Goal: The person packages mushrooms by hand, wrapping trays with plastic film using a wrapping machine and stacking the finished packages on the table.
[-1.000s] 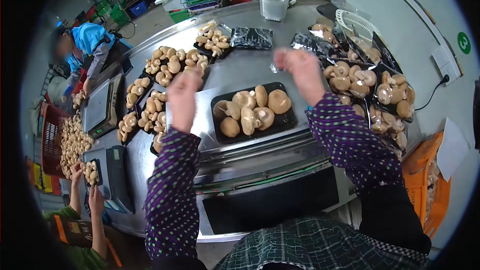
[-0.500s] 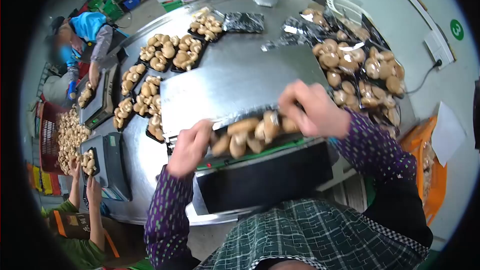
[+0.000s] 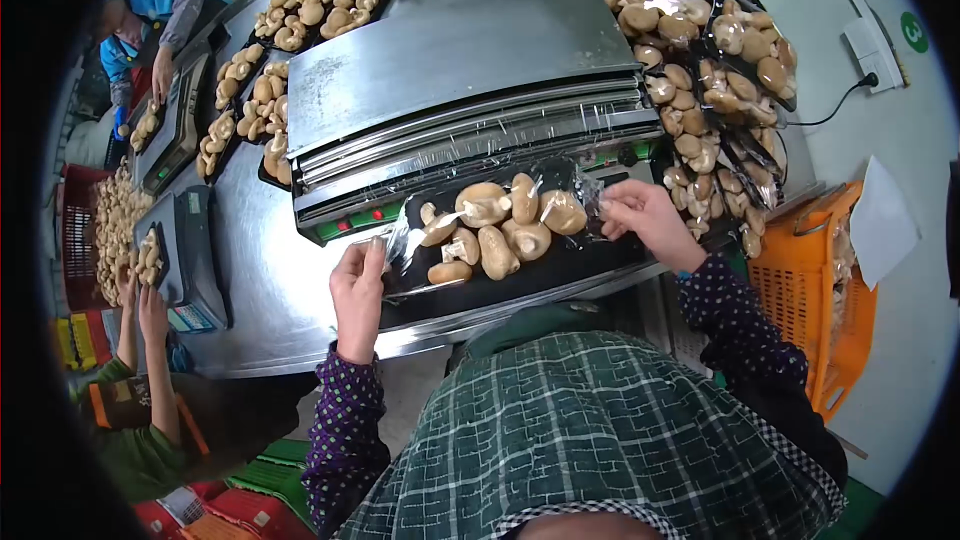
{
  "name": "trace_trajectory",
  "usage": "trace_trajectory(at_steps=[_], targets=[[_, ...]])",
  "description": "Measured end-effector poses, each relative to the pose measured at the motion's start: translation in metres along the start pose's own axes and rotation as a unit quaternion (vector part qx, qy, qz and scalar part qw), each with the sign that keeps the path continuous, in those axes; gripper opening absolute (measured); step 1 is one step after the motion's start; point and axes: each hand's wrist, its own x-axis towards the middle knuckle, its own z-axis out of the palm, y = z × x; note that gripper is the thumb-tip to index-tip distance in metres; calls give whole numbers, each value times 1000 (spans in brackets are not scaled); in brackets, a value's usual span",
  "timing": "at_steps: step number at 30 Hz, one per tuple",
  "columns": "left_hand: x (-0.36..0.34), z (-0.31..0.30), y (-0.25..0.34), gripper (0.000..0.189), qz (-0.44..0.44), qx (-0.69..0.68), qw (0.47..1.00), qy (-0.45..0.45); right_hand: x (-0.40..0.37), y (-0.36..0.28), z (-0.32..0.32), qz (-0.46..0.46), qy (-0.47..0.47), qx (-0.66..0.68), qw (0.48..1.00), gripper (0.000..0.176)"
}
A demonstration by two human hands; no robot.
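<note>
A black tray of brown mushrooms (image 3: 500, 249) lies on the black front plate (image 3: 520, 285) of a wrapping machine, with clear plastic film (image 3: 405, 240) over it. My left hand (image 3: 357, 290) pinches the film at the tray's left end. At the right end, the fingers of my right hand (image 3: 645, 219) are closed on the film's other edge. Behind the tray is the wrapping machine (image 3: 460, 50), with a flat metal top, rollers and a green front strip bearing a red button.
Wrapped mushroom packs (image 3: 690, 90) pile up at right, above an orange crate (image 3: 810, 290). Unwrapped mushroom trays (image 3: 265, 105) stand at left. Two co-workers handle trays at scales (image 3: 200, 250), beside a red basket (image 3: 75, 230) of loose mushrooms.
Both hands have come down from the machine's rollers to the front plate, bringing the mushrooms with them. The film now extends past both tray ends. The camera view has also shifted.
</note>
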Motion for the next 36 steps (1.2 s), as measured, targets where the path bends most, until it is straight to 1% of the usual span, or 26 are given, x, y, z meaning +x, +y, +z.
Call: trace_trajectory(at_steps=[2,4,6,7,10,11,12,13,14,16,17,18,19,20,21,22,24,26,28,30,31,32,33,34,35,36], targets=[[-6,-7,-16,20,49,-8,998,-33,-3,21,1,-25,39,28,999,15],[-11,-6,-40,17,147,-16,987,-56,-5,30,8,-40,75,60,995,14],[-19,3,-46,21,141,-89,986,-3,-5,27,28,-96,135,64,984,15],[-20,9,-41,23,117,-155,981,11,-2,19,40,-90,160,73,980,16],[-31,11,-25,23,48,-283,956,62,5,16,26,-82,179,59,979,14],[-47,5,-12,23,14,-280,956,90,-8,14,10,-42,157,137,977,15],[-63,-10,-19,24,32,-293,954,62,-26,19,-6,-25,130,134,982,18],[-79,-16,-25,25,45,-145,981,124,-50,29,-11,14,126,76,989,20],[-96,-32,-34,21,-36,-175,982,64,-72,39,-13,55,116,21,991,22],[-104,-44,-88,17,-142,16,990,23,-92,81,-14,204,71,-35,976,19],[-100,-42,-121,17,-146,116,981,-57,-89,120,-7,184,17,-110,977,20],[-97,-33,-155,17,-113,191,961,-163,-79,127,9,195,-74,-178,962,33],[-94,-14,-172,18,-74,223,940,-249,-78,103,39,231,-106,-160,954,37],[-89,5,-182,19,-28,216,928,-302,-71,158,53,25,-151,40,987,37],[-84,27,-167,20,28,182,930,-319,-64,239,66,172,-67,321,929,39],[-78,51,-139,21,95,141,929,-328,-79,118,80,237,-15,370,898,29],[-72,85,-71,24,242,63,917,-310,-65,103,95,111,-155,276,942,26],[-78,98,-12,27,376,13,887,-269,-64,65,107,-30,-246,211,946,24],[-80,101,28,31,457,4,852,-253,-67,32,119,-154,-287,146,934,22],[-75,100,52,34,503,11,823,-264,-73,10,130,-269,-296,77,913,21],[-68,93,62,32,468,14,807,-360,-73,9,139,-298,-309,65,901,22],[-59,77,65,29,386,29,797,-463,-73,8,144,-323,-322,51,888,23],[-56,64,63,27,296,48,788,-538,-100,-25,138,-358,-217,39,907,24],[-54,47,54,25,208,68,788,-576,-84,-7,132,-273,-300,59,912,23],[-53,17,38,23,144,68,807,-569,-67,12,126,-181,-367,70,910,23],[-44,-21,25,21,45,42,837,-543,-60,8,115,-119,-313,16,942,27]])
